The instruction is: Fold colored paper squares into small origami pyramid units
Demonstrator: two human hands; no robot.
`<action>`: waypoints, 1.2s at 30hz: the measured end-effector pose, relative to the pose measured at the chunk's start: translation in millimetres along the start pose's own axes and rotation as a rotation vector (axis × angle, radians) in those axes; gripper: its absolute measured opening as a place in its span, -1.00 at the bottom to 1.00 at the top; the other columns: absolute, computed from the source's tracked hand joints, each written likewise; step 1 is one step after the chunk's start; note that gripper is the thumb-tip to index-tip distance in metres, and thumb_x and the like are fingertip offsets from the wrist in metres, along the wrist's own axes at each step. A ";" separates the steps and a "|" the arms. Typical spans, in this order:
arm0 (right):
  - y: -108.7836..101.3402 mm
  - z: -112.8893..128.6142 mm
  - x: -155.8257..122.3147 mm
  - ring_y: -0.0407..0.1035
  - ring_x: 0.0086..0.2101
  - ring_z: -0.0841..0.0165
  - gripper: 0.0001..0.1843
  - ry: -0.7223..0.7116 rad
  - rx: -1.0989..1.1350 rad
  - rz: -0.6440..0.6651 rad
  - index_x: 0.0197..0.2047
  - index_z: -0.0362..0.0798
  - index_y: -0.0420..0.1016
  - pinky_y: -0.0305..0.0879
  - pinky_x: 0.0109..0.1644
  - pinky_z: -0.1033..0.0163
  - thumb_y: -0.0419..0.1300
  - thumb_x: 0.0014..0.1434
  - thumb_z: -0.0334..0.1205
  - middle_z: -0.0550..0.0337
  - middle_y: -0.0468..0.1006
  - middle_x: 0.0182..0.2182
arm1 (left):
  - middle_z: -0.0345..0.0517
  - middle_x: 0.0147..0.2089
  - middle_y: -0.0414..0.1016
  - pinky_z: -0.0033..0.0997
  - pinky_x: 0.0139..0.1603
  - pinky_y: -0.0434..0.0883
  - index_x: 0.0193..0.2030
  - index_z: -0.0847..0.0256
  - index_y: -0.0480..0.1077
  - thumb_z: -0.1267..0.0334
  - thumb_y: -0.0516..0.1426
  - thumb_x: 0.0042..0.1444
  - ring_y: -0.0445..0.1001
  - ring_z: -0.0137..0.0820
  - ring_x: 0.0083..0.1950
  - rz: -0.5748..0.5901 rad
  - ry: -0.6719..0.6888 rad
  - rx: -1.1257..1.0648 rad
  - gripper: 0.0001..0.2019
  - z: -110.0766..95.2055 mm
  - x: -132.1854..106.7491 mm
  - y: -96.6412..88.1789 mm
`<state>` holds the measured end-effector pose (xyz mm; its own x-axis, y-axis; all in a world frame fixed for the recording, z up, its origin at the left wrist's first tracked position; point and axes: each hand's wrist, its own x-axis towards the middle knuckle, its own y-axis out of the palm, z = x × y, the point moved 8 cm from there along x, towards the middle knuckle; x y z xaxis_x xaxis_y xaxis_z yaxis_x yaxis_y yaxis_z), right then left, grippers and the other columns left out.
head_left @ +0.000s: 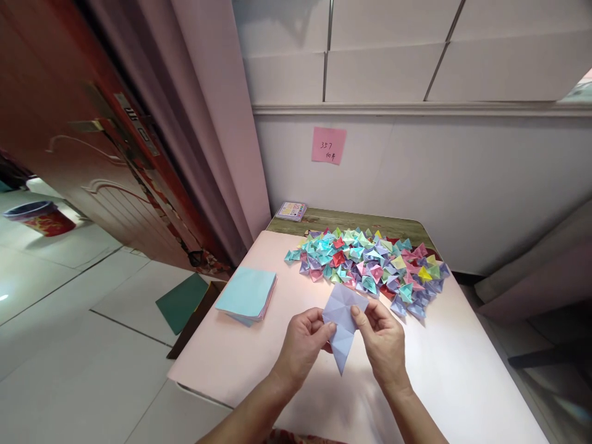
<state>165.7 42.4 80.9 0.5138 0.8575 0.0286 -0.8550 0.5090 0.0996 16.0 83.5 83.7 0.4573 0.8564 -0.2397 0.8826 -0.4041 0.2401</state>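
Note:
A lavender sheet of origami paper (343, 320), creased and partly folded, is held up over the table between my two hands. One pointed corner of it hangs down toward me. My left hand (303, 339) pinches its left edge, thumb on top. On the right side, my right hand (383, 336) grips the paper with the thumb pressed on its face and the fingers behind. Just beyond the hands lies a wide heap of small folded paper pieces (365, 262) in blue, pink, purple, red, green and yellow.
A stack of square paper (247, 293), light blue on top, sits at the left of the pink-covered table (444, 382). A small packet (292, 211) lies at the back left corner. A pink note (328, 145) is stuck to the wall. An open box (194, 314) stands on the floor.

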 end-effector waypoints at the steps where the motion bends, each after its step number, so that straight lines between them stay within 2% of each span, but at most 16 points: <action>1: 1.7 -0.8 0.2 0.24 -0.49 0.42 -0.68 0.031 0.042 0.027 -0.37 -0.05 0.46 0.26 -0.42 0.34 0.33 0.07 0.04 0.29 0.37 -0.53 | -0.21 -0.56 0.41 -0.51 -0.43 0.39 -0.34 0.31 0.50 0.18 0.27 0.01 0.38 -0.48 -0.51 -0.005 0.008 -0.009 -0.80 -2.7 -0.5 0.3; 5: 9.8 -6.9 0.6 0.30 -0.49 0.41 -0.65 0.204 0.264 0.086 -0.41 -0.07 0.47 0.34 -0.39 0.32 0.38 0.02 0.04 0.26 0.43 -0.50 | -0.18 -0.52 0.42 -0.52 -0.43 0.37 -0.36 0.33 0.50 0.18 0.29 0.00 0.36 -0.49 -0.48 0.017 -0.008 -0.059 -0.79 -6.5 -2.9 3.1; 9: 19.0 -12.3 -2.7 0.32 -0.51 0.43 -0.66 0.369 0.460 0.123 -0.36 -0.07 0.49 0.33 -0.43 0.35 0.42 -0.02 0.01 0.27 0.46 -0.50 | -0.09 -0.41 0.48 -0.46 -0.39 0.39 -0.29 0.34 0.51 0.15 0.30 -0.02 0.39 -0.45 -0.42 0.091 -0.074 -0.152 -0.73 0.2 -4.4 7.0; 11: 21.8 -12.7 -4.7 0.32 -0.51 0.44 -0.67 0.407 0.504 0.141 -0.35 -0.06 0.49 0.33 -0.43 0.35 0.42 -0.01 0.00 0.27 0.47 -0.50 | -0.08 -0.38 0.48 -0.46 -0.38 0.38 -0.29 0.34 0.50 0.14 0.32 -0.04 0.40 -0.44 -0.41 0.099 -0.099 -0.185 -0.72 3.6 -4.6 6.5; 13: 21.4 -11.4 -5.6 0.31 -0.51 0.45 -0.67 0.395 0.493 0.142 -0.33 -0.06 0.50 0.33 -0.42 0.35 0.41 0.00 0.00 0.27 0.48 -0.49 | -0.09 -0.40 0.47 -0.47 -0.38 0.37 -0.31 0.34 0.50 0.14 0.34 -0.05 0.38 -0.46 -0.42 0.097 -0.098 -0.194 -0.72 4.8 -4.2 5.6; 19: 9.0 -6.5 -3.6 0.31 -0.49 0.45 -0.64 0.243 0.356 0.062 -0.26 -0.06 0.51 0.29 -0.42 0.36 0.39 0.02 0.03 0.25 0.49 -0.45 | -0.11 -0.42 0.45 -0.49 -0.37 0.33 -0.32 0.32 0.48 0.11 0.31 0.00 0.35 -0.48 -0.44 0.063 -0.066 -0.156 -0.72 3.9 -1.5 2.4; 24: 3.1 -7.2 -0.5 0.31 -0.47 0.44 -0.63 0.225 0.319 0.069 -0.27 -0.06 0.53 0.29 -0.39 0.34 0.37 0.04 0.07 0.23 0.49 -0.45 | -0.17 -0.48 0.40 -0.52 -0.39 0.28 -0.41 0.31 0.44 0.10 0.29 0.03 0.29 -0.51 -0.47 0.018 -0.035 -0.112 -0.73 0.6 -0.2 -3.4; 27: 6.8 -7.0 -1.2 0.34 -0.44 0.41 -0.64 0.278 0.351 0.119 -0.25 -0.05 0.54 0.32 -0.37 0.33 0.37 0.04 0.06 0.21 0.51 -0.44 | -0.17 -0.48 0.40 -0.52 -0.39 0.27 -0.41 0.31 0.44 0.11 0.29 0.03 0.29 -0.51 -0.47 0.026 -0.030 -0.100 -0.73 -0.3 -1.1 -3.7; 31: 20.5 -11.1 -7.0 0.35 -0.45 0.42 -0.71 0.413 0.527 0.198 -0.30 -0.06 0.56 0.35 -0.37 0.33 0.39 0.05 -0.01 0.23 0.51 -0.45 | -0.12 -0.42 0.45 -0.49 -0.34 0.31 -0.36 0.31 0.47 0.10 0.30 0.02 0.34 -0.47 -0.41 0.066 -0.055 -0.141 -0.73 1.6 -3.0 1.0; 36: 28.8 -18.2 -12.1 0.37 -0.45 0.42 -0.76 0.465 0.656 0.176 -0.28 -0.02 0.57 0.36 -0.37 0.34 0.39 0.06 -0.06 0.25 0.54 -0.45 | -0.07 -0.37 0.48 -0.44 -0.24 0.35 -0.31 0.31 0.51 0.05 0.30 0.01 0.38 -0.43 -0.36 0.080 -0.110 -0.218 -0.68 5.6 -4.8 8.1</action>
<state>133.6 48.1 65.3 0.1712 0.9376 -0.3026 -0.6312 0.3402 0.6970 21.5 74.3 81.5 0.5446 0.7795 -0.3096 0.8041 -0.3801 0.4572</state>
